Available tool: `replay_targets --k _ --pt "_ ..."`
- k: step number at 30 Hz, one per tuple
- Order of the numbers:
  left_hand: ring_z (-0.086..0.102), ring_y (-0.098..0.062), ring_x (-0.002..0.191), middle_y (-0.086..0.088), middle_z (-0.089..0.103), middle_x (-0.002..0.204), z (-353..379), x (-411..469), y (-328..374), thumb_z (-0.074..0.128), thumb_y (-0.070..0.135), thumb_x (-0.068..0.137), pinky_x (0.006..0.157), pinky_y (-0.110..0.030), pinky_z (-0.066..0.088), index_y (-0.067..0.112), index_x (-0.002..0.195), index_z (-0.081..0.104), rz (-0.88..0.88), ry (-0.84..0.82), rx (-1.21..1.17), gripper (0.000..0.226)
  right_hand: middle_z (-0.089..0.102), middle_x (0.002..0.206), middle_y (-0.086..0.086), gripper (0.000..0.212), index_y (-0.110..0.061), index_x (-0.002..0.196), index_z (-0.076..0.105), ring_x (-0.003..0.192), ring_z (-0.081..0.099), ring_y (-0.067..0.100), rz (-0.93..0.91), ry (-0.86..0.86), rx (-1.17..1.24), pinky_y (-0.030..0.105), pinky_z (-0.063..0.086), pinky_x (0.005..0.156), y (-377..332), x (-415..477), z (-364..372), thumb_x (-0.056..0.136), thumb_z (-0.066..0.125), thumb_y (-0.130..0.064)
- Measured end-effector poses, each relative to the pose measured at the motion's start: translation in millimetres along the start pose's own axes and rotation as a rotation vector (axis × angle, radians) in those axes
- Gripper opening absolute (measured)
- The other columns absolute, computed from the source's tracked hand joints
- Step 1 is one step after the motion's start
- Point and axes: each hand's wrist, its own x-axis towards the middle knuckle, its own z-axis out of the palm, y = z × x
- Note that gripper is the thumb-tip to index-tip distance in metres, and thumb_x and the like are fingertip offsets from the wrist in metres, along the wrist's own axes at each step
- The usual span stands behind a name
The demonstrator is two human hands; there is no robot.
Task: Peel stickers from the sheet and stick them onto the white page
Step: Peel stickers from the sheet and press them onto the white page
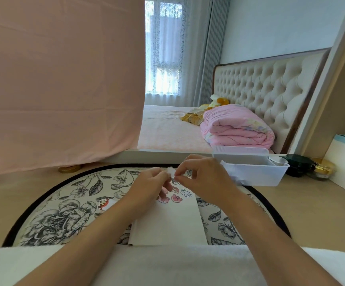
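White page (167, 221) lies on a round floral mat (64, 203) on the worktop, with a few cartoon stickers (176, 196) stuck at its far end. Above them the left hand (149, 186) pinches a small white scrap (170, 170), seemingly a piece of the sticker sheet. The right hand (202, 176) pinches its other edge between thumb and forefinger. Further right stand a clear plastic bin (254, 174), a dark jar (297, 164) and a gold jar (322, 167).

The round mat (64, 213) is showing grey-black flowers and leaves on cream, inside a black rim. The white page (167, 221) is carrying pink and blue cartoon stickers (175, 198). A pale pink cloth (60, 79) is hanging beside the brighter pink folded quilt (237, 129) and the cream tufted headboard (266, 89).
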Motion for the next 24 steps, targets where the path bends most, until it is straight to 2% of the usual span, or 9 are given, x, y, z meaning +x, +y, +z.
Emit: replay_targets --k 3,6,8,12,16,19,22,24 --pt "0.061 -0.021 0.059 -0.006 0.074 0.076 -3 3 -1 0.044 0.032 0.102 0.061 -0.030 0.044 0.008 0.096 0.067 -0.044 -0.040 -0.124 0.035 0.071 0.081 -0.014 0.004 -0.026 0.080 0.078 0.059 0.056 -0.001 0.125 0.056 0.227 0.012 0.042 0.059 -2 0 7 0.082 0.082 -0.025" --pt "0.062 -0.022 0.064 -0.008 0.075 0.083 -6 5 -3 0.034 0.043 0.105 0.060 -0.029 0.046 0.012 0.103 0.068 -0.063 -0.059 -0.215 0.046 0.071 0.073 -0.008 0.003 -0.020 0.083 0.078 0.056 0.057 0.006 0.365 0.081 0.539 0.021 0.048 0.054 -5 2 9 0.084 0.079 -0.018" --pt "0.065 -0.021 0.067 -0.004 0.076 0.085 -7 2 -5 0.041 0.039 0.104 0.060 -0.028 0.049 0.015 0.104 0.068 -0.021 -0.030 -0.176 0.036 0.070 0.075 -0.002 0.003 -0.014 0.089 0.076 0.057 0.057 0.012 0.532 0.037 0.759 0.023 0.043 0.047 -7 0 10 0.088 0.076 -0.016" --pt "0.067 -0.017 0.068 0.000 0.076 0.083 -5 -1 -11 0.060 0.023 0.098 0.061 -0.025 0.049 0.015 0.095 0.068 0.089 0.009 -0.084 0.011 0.071 0.088 0.001 0.012 -0.013 0.097 0.077 0.060 0.054 0.013 0.716 -0.058 1.016 0.024 0.038 0.048 -5 -4 16 0.089 0.073 -0.022" --pt "0.066 -0.017 0.065 0.000 0.074 0.077 -6 1 -11 0.060 0.017 0.098 0.052 -0.016 0.044 0.016 0.085 0.063 0.104 0.041 -0.079 0.013 0.072 0.088 0.000 0.013 -0.014 0.099 0.076 0.060 0.055 0.011 0.740 -0.099 1.030 0.023 0.037 0.049 -2 -5 19 0.091 0.072 -0.024" --pt "0.063 -0.013 0.061 -0.002 0.072 0.077 -8 0 -10 0.058 0.014 0.097 0.050 -0.014 0.043 0.016 0.081 0.061 0.114 0.066 -0.064 0.016 0.075 0.087 -0.001 0.014 -0.016 0.100 0.078 0.058 0.057 0.011 0.731 -0.094 0.911 0.023 0.038 0.049 -3 -6 18 0.090 0.074 -0.026" --pt "0.061 -0.004 0.058 -0.002 0.071 0.076 -9 -1 -11 0.056 0.015 0.093 0.056 -0.027 0.048 0.019 0.078 0.059 0.154 0.105 0.094 0.016 0.076 0.083 -0.002 0.010 -0.020 0.094 0.078 0.055 0.059 0.009 0.657 -0.061 0.665 0.021 0.041 0.048 -6 -4 16 0.091 0.073 -0.028" --pt "0.061 -0.004 0.059 -0.001 0.071 0.077 -10 -1 -13 0.055 0.020 0.091 0.065 -0.037 0.053 0.025 0.077 0.057 0.189 0.098 0.222 0.015 0.074 0.073 -0.008 0.009 -0.022 0.092 0.078 0.053 0.059 0.003 0.559 -0.015 0.474 0.020 0.048 0.054 -4 -2 14 0.091 0.072 -0.029"
